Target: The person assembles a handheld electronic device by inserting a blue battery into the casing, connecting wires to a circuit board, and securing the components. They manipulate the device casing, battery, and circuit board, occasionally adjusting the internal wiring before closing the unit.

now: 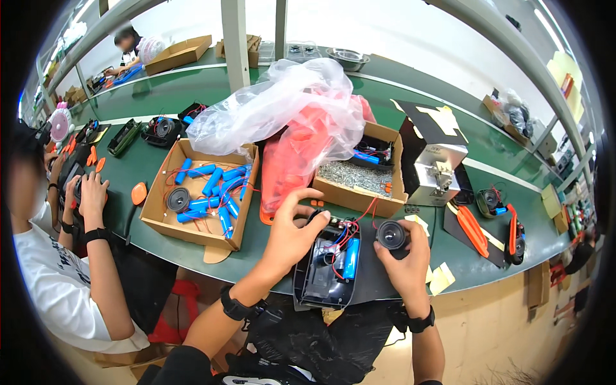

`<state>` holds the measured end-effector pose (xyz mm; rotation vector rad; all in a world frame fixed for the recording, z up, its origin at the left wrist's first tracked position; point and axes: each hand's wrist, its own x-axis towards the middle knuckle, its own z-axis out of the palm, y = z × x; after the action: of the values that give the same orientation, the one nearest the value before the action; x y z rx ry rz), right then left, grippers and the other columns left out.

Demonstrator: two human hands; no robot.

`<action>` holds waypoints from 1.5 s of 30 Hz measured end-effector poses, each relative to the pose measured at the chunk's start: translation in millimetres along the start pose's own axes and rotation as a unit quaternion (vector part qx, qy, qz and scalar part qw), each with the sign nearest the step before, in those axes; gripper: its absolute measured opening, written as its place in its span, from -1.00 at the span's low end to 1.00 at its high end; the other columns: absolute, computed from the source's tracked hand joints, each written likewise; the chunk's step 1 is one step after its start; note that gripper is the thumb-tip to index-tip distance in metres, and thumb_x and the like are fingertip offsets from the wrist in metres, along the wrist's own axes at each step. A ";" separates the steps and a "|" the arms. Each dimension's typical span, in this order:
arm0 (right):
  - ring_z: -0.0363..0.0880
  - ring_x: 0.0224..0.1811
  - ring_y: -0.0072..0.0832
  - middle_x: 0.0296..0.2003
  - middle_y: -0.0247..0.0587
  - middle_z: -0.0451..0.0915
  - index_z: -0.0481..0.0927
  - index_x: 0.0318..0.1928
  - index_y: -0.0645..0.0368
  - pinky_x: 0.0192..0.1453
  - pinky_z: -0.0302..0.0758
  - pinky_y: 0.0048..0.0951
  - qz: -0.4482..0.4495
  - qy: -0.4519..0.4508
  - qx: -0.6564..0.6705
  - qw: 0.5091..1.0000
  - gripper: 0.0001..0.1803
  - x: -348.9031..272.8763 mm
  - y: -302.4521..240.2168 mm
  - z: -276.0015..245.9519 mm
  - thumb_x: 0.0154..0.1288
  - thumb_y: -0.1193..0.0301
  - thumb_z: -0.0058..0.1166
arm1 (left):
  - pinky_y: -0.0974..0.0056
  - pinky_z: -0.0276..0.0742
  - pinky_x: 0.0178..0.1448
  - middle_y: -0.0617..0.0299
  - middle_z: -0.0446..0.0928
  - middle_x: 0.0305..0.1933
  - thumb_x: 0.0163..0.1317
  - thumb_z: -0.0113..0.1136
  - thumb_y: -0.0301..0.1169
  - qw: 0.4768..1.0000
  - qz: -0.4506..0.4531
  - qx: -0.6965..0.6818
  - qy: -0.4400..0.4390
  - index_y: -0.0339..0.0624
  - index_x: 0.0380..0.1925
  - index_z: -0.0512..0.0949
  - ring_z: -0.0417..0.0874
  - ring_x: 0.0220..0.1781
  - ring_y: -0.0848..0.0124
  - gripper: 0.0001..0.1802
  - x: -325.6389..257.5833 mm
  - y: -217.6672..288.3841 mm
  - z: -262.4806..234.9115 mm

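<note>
A black plastic housing [310, 280] lies at the table's near edge, its open side up. Inside sit a blue cylindrical battery [351, 258], red and blue wires and a small circuit board near its far end. My left hand [290, 234] grips the housing's far left corner, thumb over the rim; some of its fingers are hidden. To the right, my right hand [410, 260] holds a small round black speaker [391, 235] between thumb and fingers, its cone facing up. Red wire runs between the housing and the speaker's side.
A cardboard box [157, 221] of blue batteries stands left; another box [366, 201] holds many small metal parts. Behind are a red and clear plastic bag [298, 138] and a metal fixture [436, 170]. Orange-and-black parts [471, 231] lie right. A co-worker [70, 276] sits left.
</note>
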<state>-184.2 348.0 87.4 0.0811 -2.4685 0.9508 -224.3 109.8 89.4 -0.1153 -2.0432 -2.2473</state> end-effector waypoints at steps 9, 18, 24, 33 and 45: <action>0.62 0.02 -0.10 -0.07 -0.09 0.67 0.60 0.07 0.24 0.12 0.55 -0.17 -0.017 -0.026 0.050 0.998 -0.44 -5.6 -2.9 -4.9 0.03 0.45 0.52 | 0.42 0.60 0.02 0.20 0.75 -0.18 0.42 0.40 -0.42 0.986 -0.123 0.011 -0.113 -0.25 0.05 0.67 0.72 -0.12 0.57 -0.73 8.3 9.7 -4.0; 0.57 0.05 0.00 0.05 0.06 0.60 0.58 0.20 0.27 0.17 0.51 -0.10 -0.117 0.058 -0.021 0.991 -0.38 -0.9 -8.8 -5.5 0.06 0.51 0.44 | 0.39 0.71 -0.03 0.13 0.76 -0.10 0.38 0.39 -0.50 0.985 -0.126 -0.109 -0.055 -0.29 0.10 0.64 0.79 -0.13 0.49 -0.68 -1.8 5.0 -11.6; 0.63 -0.36 -0.48 0.11 0.00 0.60 0.51 0.31 0.38 -0.39 0.40 -0.50 0.036 0.006 0.183 0.982 -0.40 -55.2 -56.9 -9.1 0.27 0.46 0.32 | 0.39 0.68 0.08 0.18 0.77 0.00 0.42 0.40 -0.47 0.957 -0.117 -0.266 0.012 -0.30 0.14 0.67 0.76 -0.04 0.54 -0.68 -21.3 1.5 -3.4; 0.62 -0.22 -0.32 -0.13 0.00 0.59 0.54 0.30 0.42 -0.13 0.55 -0.36 -0.021 -0.132 0.150 0.980 -0.51 -52.8 -78.9 10.0 0.43 0.48 0.22 | 0.40 0.67 0.06 0.23 0.71 -0.02 0.63 0.13 -0.29 0.985 -0.067 -0.158 -0.016 -0.27 0.20 0.59 0.71 -0.06 0.59 -0.67 -21.9 -13.1 -3.2; 0.59 -0.53 -0.31 -0.49 -0.17 0.61 0.63 -0.41 0.22 -0.44 0.45 -0.34 -0.026 -0.061 0.017 0.998 -0.85 -42.9 -39.8 -65.5 0.27 0.54 0.36 | 0.41 0.58 0.08 0.25 0.69 -0.06 0.56 0.23 -0.34 0.988 -0.047 -0.144 -0.002 -0.36 0.12 0.64 0.64 -0.06 0.60 -0.69 -39.3 5.4 -3.7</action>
<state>-109.9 355.2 133.8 0.2190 -2.5474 0.9930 -184.6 106.5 89.5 -0.0479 -1.7454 -2.5901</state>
